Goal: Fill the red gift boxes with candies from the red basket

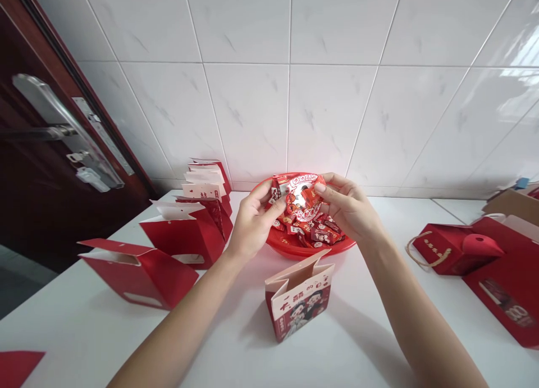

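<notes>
Over a red plastic bowl (290, 249), both my hands have their fingers closed on shiny red-and-white candy packets. My left hand (257, 214) pinches a candy packet (304, 196) at its left side, with another dark red wrapper by the fingertips. On the other side, my right hand (347, 201) has its thumb pressed on the packet's right edge. Several wrapped candies (322, 232) fill the bowl beneath. Nearer to me, between my forearms, a small red and cream paper gift box (301, 306) stands upright with its top open and a cartoon couple on its front.
Several red paper boxes (145, 275) with raised tops stand along the left of the white table (236, 343). At the right are a red box with a rope handle (440, 250) and a larger red box (505, 287). White wall tiles (332, 118) rise behind; a dark door (37, 169) is at left.
</notes>
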Available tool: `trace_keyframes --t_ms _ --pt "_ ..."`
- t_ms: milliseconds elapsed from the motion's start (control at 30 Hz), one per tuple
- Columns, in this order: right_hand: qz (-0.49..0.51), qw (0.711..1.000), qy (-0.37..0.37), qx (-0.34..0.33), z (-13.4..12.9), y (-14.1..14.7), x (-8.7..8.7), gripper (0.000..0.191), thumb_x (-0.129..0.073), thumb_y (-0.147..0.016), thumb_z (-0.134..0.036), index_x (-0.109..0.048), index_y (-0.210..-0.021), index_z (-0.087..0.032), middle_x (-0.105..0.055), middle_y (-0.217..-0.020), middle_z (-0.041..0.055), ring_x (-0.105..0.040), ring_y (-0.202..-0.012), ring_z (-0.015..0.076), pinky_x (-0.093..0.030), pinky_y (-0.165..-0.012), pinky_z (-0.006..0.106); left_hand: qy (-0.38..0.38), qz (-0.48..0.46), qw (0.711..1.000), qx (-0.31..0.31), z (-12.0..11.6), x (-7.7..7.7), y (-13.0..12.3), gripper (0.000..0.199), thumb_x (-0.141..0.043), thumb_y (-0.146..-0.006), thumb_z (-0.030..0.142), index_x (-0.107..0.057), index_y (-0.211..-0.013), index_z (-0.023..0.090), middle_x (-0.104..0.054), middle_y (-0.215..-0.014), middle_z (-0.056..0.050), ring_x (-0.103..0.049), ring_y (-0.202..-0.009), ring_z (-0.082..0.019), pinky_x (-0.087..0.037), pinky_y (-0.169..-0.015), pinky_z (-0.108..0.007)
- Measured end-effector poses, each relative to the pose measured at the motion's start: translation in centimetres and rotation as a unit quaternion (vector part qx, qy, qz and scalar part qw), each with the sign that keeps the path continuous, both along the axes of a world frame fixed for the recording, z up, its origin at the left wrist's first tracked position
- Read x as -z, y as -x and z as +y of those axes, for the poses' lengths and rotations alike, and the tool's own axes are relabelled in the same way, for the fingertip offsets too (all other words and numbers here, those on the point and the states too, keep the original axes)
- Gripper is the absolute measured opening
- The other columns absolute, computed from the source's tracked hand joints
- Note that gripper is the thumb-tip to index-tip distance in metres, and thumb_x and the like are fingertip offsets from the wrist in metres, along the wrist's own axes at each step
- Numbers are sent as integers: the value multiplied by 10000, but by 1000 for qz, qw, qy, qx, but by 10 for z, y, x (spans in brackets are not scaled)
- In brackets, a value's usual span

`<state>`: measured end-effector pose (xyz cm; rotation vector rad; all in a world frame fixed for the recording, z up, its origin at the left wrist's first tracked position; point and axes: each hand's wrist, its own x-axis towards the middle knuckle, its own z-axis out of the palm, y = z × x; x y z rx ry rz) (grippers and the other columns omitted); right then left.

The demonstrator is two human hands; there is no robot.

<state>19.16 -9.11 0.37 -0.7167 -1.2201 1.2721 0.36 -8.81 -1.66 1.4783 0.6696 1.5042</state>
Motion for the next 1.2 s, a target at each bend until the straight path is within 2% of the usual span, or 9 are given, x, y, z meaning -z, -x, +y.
trace_keyframes --t_ms 300,467,633,733,933,1000,1067,1133,1200 --pt "2 999 2 -46 -5 5 0 318 -863 -764 -438 -645 -859 -226 -706 -866 12 -643 -722 135 -573 -684 293 63 -71 995 20 -2 -4 -4 436 -930 -650 426 -801 -1012 221 -797 -1085 -69 -700 -1098 -322 -566 -923 -411" --pt "13 998 -2 -58 -7 9 0 309 -869 -763 -415 -638 -823 -219 -697 -840 6 -644 -717 128 -581 -664 274 71 -87 994 3 -3 -6 -4 461 -966 -585 439 -818 -964 222 -812 -1012 -62 -722 -1033 -297 -577 -852 -359" --pt "28 997 -6 -74 -9 14 2 290 -851 -794 -389 -645 -862 -197 -702 -832 8 -655 -717 125 -596 -659 270 69 -82 994 -21 -3 -6 -3 412 -943 -618 478 -831 -897 196 -814 -911 -58 -736 -945 -262 -581 -833 -335" --pt "51 996 3 -68 -9 16 3 285 -865 -780 -360 -649 -851 -188 -695 -804 -7 -645 -683 104 -586 -638 236 64 -65 995 -41 -4 -7 -3 387 -871 -713 545 -827 -861 190 -808 -891 -55 -731 -931 -243 -581 -823 -317" --pt "60 997 0 -42 -5 7 0 320 -890 -740 -348 -630 -844 -193 -711 -811 2 -662 -700 121 -575 -626 238 32 -4 999 -38 -14 -17 1 403 -786 -819 515 -766 -1062 195 -778 -1099 -73 -710 -1082 -265 -587 -910 -351" --pt "44 998 -23 -45 -6 -3 -5 310 -882 -750 -345 -630 -848 -194 -702 -797 -1 -649 -684 116 -569 -622 239 19 40 998 -44 -23 -28 9 369 -757 -851 483 -722 -1105 218 -759 -1142 -63 -699 -1114 -262 -580 -935 -366" --pt "19 997 -56 -56 -9 -17 -11 281 -867 -772 -336 -636 -850 -197 -675 -760 -12 -625 -653 107 -552 -607 231 -11 145 988 -50 -37 -43 22 255 -713 -895 449 -716 -1029 232 -744 -1155 -48 -680 -1149 -259 -554 -986 -377" --pt "-5 993 -94 -72 -13 -32 -18 245 -851 -796 -324 -650 -869 -204 -659 -747 -15 -621 -649 112 -539 -598 234 -51 322 946 -2 -56 -57 37 200 -716 -896 424 -737 -847 232 -730 -1201 -42 -627 -1243 -287 -505 -1054 -383" --pt "-29 987 -126 -92 -17 -44 -22 218 -836 -815 -313 -663 -903 -213 -673 -773 -2 -647 -677 134 -546 -608 255 -62 464 880 83 -74 -66 49 237 -681 -925 441 -783 -801 268 -707 -1271 -19 -598 -1288 -295 -495 -1054 -365"
